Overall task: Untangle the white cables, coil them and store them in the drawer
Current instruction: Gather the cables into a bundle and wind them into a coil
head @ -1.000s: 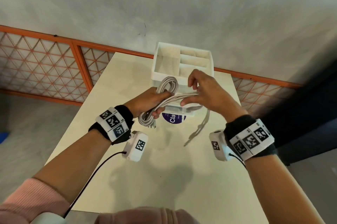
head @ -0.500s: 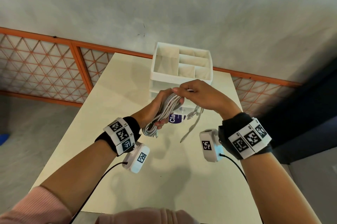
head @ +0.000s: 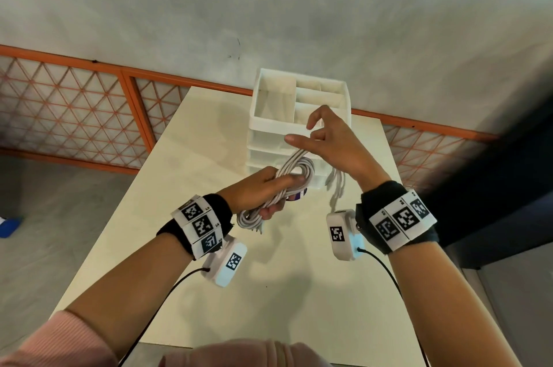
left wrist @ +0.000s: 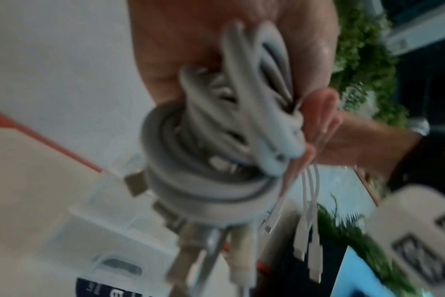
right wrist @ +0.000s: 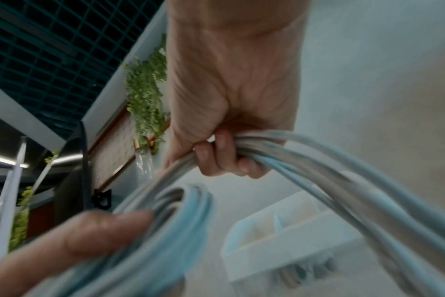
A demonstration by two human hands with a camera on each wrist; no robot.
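Note:
A bundle of white cables (head: 302,169) is held in the air above the table, in front of the white drawer organizer (head: 269,124). My left hand (head: 269,188) grips the coiled bundle around its middle, and the left wrist view shows the coil (left wrist: 211,160) with plug ends (left wrist: 307,241) dangling below. My right hand (head: 317,139) is raised above the coil. Its lower fingers (right wrist: 224,156) are curled round several strands (right wrist: 318,160) that rise from the bundle. Loose cable ends (head: 336,184) hang under the right wrist.
The organizer stands at the far end of a cream table (head: 269,292), with open compartments on top and drawers below. A purple label (head: 296,196) shows just beneath my left hand. An orange-framed lattice fence (head: 74,115) runs behind the table.
My right hand has risen from the coil and drawn the strands upward. The left hand keeps its grip on the bundle and has barely moved.

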